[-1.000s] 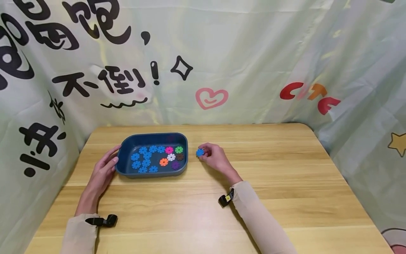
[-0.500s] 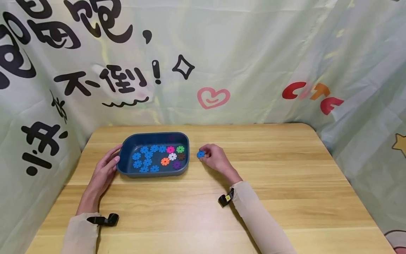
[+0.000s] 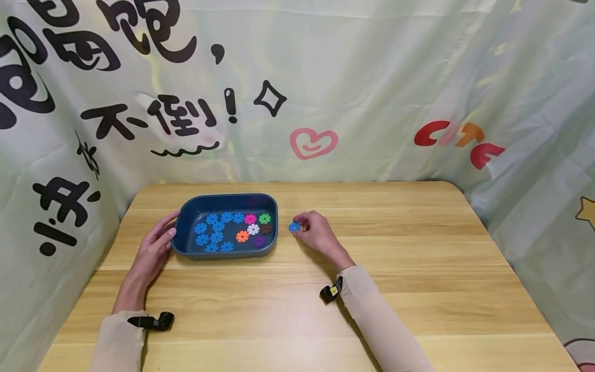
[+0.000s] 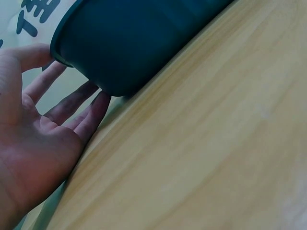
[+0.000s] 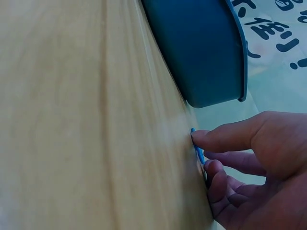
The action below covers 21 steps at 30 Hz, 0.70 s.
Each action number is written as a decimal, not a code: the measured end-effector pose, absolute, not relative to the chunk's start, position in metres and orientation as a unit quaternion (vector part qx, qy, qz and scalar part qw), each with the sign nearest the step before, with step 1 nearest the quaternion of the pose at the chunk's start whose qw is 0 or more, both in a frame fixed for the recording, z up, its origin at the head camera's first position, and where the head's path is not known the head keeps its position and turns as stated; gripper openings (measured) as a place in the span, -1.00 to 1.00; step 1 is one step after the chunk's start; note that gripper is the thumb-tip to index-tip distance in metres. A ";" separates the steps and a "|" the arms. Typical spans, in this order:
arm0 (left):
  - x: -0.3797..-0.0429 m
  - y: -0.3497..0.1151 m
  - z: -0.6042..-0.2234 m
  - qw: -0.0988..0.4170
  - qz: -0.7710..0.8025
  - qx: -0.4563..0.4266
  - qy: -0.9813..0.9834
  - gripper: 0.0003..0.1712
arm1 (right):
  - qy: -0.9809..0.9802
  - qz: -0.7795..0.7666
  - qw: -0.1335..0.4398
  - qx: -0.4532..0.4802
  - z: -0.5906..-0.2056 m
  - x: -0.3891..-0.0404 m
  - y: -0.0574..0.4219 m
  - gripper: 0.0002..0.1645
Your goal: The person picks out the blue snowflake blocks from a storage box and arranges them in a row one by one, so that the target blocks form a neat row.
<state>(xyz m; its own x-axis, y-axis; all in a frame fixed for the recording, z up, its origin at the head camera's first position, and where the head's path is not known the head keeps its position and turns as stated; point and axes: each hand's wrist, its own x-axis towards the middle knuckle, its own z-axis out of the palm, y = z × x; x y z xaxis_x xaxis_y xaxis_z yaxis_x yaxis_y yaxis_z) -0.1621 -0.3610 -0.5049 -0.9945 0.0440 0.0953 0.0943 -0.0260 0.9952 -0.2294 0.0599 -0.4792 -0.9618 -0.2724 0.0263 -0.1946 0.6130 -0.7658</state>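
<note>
One bench (image 3: 395,258) of pale wood carries everything, and toward its back left sits the tray (image 3: 186,222), whose raised wall seems handy for stopping small pieces straying. At the tray's left end, the left hand (image 3: 155,248) is spread, fingers loosely bent and resting against the outside, clutching nothing; I'd guess it steadies the tray. Just beside the opposite end, the right hand (image 3: 316,231) is nearly closed, thumb and finger pinching one blue disc (image 3: 294,227) near its edge, probably so most of its face stays uncovered. Inside the tray, other blue discs (image 3: 216,237) lie to the left and centre, while six odd-coloured discs (image 3: 242,236) gather to the right, a split that looks deliberate.

Only the head view shows what the tray holds. The left wrist view adds one digit at the rim and other fingertips low by the base. The right wrist view gives the pinched disc edge-on, thin and close to the bench; whether it touches, I can't tell.
</note>
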 end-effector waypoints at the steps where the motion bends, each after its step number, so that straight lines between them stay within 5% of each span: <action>1: -0.162 -0.361 -0.505 0.018 -0.714 -0.051 -0.698 -0.40 | 0.897 -0.421 0.047 -0.129 -0.479 -0.230 0.060 -0.65; 21: -0.160 -0.359 -0.503 0.014 -0.711 -0.049 -0.701 -0.39 | 0.846 -0.513 0.013 -0.146 -0.462 -0.222 0.063 -0.66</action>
